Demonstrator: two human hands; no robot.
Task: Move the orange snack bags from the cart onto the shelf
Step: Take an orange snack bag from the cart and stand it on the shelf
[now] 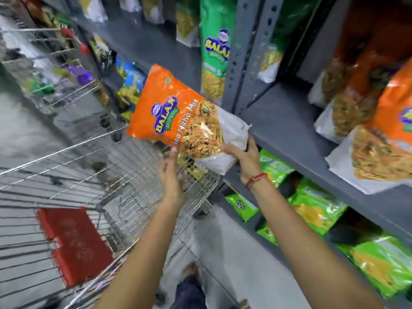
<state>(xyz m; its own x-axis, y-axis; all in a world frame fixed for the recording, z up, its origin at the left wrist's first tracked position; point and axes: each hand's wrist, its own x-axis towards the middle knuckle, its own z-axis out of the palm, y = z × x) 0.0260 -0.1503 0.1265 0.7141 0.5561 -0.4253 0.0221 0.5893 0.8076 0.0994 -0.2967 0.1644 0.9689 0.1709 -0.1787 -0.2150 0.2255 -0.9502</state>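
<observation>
An orange snack bag [176,114] with a white bottom end hangs tilted in the air between the wire cart [111,175] and the grey shelf [283,121]. My right hand [243,157] grips its white lower end from below. My left hand [171,172] is under the bag's lower edge, fingers spread, fingertips touching it. More orange snack bags [383,130] lie on the shelf at the right. The cart basket below shows no other orange bag.
A red child-seat flap [73,244] sits on the cart at the lower left. Green snack bags [316,204] fill the shelf below; a tall green bag [215,47] stands on the shelf beyond the grey upright post [243,52]. Another cart [55,70] stands further down the aisle.
</observation>
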